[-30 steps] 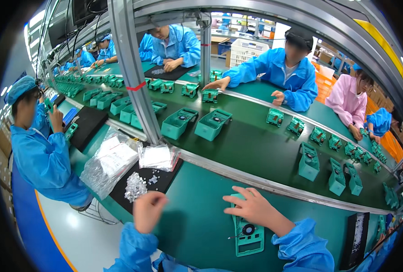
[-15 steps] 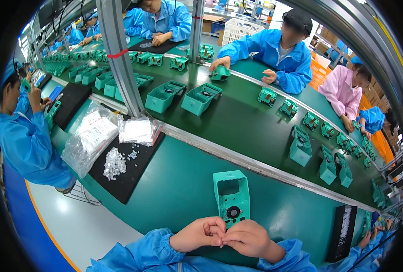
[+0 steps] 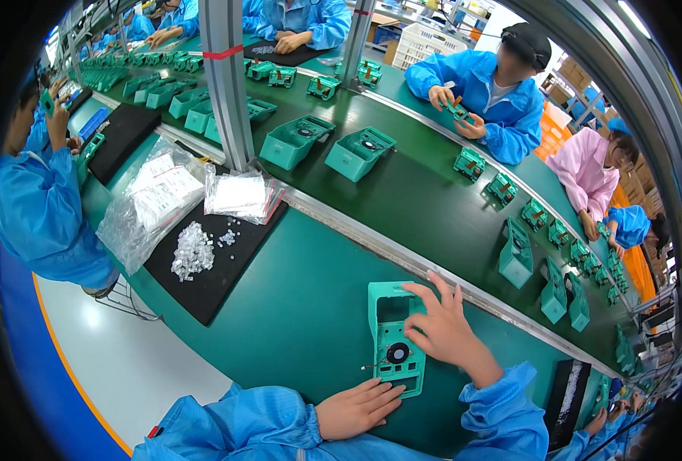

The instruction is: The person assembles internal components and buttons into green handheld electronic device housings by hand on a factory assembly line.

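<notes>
Under the frame's metal beams the green worktop (image 3: 302,315) runs along a conveyor (image 3: 433,215), a metal rail (image 3: 341,231) at its far edge. Toward the worktop's far left, clear bags (image 3: 153,196) hold white sheets, beside a black mat (image 3: 226,280) bearing a heap of small clear pieces (image 3: 192,253). Near the right end, a long black tray (image 3: 557,435) carries whitish bits.

In front of me, by the worktop's near edge, lies the green housing (image 3: 380,330) — inside it a round black part (image 3: 397,353). My left hand (image 3: 360,409) lies flat, fingers extended over the housing's near end, grasping nothing visible. My right hand (image 3: 442,326) arches above its right side, fingers fanned wide — no grip I can see.

A metal post (image 3: 230,92) hides part of the green shells (image 3: 200,114) lined up beyond.
</notes>
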Demonstrator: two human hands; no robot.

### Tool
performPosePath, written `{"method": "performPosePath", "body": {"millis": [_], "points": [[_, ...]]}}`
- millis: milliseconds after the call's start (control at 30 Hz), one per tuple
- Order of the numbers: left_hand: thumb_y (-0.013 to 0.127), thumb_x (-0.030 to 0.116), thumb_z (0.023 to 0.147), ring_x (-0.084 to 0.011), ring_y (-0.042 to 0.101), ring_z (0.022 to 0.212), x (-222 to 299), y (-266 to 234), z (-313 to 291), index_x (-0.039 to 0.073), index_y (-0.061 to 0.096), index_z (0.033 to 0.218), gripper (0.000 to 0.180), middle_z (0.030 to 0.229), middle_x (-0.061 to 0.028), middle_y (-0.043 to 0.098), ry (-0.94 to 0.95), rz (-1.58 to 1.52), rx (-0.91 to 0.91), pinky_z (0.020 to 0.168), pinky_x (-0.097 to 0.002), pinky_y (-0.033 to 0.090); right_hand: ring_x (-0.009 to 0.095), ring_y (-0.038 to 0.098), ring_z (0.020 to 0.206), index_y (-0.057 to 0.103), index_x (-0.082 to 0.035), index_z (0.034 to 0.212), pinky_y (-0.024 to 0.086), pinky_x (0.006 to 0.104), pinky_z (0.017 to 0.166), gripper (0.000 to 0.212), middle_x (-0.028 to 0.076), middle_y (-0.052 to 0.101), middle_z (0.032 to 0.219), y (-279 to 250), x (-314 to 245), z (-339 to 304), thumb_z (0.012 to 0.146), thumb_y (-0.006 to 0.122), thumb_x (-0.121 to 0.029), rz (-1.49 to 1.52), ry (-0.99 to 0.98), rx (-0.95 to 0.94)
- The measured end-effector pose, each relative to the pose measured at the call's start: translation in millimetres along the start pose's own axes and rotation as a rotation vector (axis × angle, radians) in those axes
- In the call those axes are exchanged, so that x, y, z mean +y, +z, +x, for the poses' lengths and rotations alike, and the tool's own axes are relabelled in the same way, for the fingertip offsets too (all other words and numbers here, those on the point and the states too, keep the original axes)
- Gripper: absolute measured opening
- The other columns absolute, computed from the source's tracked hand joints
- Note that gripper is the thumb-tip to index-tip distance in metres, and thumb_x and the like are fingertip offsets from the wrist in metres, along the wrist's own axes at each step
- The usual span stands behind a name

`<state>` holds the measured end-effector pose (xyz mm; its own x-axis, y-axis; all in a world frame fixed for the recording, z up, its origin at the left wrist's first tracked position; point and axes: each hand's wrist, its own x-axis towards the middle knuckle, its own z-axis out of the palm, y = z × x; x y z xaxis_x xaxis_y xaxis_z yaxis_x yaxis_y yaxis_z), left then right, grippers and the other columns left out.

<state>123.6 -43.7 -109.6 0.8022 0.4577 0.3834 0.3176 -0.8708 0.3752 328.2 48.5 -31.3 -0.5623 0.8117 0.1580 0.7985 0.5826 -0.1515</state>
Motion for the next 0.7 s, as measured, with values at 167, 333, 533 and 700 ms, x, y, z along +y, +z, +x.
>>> {"method": "performPosePath", "body": {"millis": [167,333,533,700], "points": [[0.057,0.026,0.084,-0.0233,0.050,0.116,-3.5,2.7,-3.0,0.005,0.051,0.122,0.044,0.135,-0.0110,0.045,0.017,-0.018,-0.015,0.102,-0.0384,0.036,0.038,0.020,0.132,0.063,-0.012,0.068,0.020,0.0739,0.094,0.011,0.003,0.036,0.135,4.1,-1.9,8.4,0.074,0.065,-0.021,0.033,0.047,-0.067],[0.057,0.025,0.085,-0.0234,0.050,0.115,-3.9,3.4,-4.9,0.004,0.051,0.122,0.043,0.135,-0.0112,0.044,0.020,-0.065,0.001,0.101,-0.0383,0.036,0.037,0.024,0.130,0.063,-0.011,0.067,0.022,0.0728,0.093,0.011,0.004,0.037,0.133,4.7,-6.7,12.3,0.074,0.065,-0.020,-0.004,0.035,-0.069],[0.057,0.025,0.085,-0.0238,0.051,0.113,-1.9,0.1,-1.3,0.004,0.051,0.121,0.041,0.135,-0.0121,0.044,0.032,-0.071,-0.025,0.101,-0.0386,0.036,0.038,0.029,0.126,0.062,-0.009,0.065,0.027,0.0704,0.091,0.013,0.006,0.038,0.131,3.4,-7.9,14.6,0.074,0.064,-0.018,-0.084,0.012,-0.067],[0.058,0.025,0.085,-0.0243,0.052,0.111,-2.4,-5.3,3.2,0.004,0.052,0.120,0.041,0.131,-0.0120,0.048,0.027,-0.086,-0.019,0.101,-0.0397,0.036,0.038,0.032,0.124,0.061,-0.008,0.067,0.030,0.0683,0.089,0.011,0.006,0.039,0.129,2.3,-8.7,14.8,0.071,0.067,-0.017,-0.067,0.089,-0.060]]}}
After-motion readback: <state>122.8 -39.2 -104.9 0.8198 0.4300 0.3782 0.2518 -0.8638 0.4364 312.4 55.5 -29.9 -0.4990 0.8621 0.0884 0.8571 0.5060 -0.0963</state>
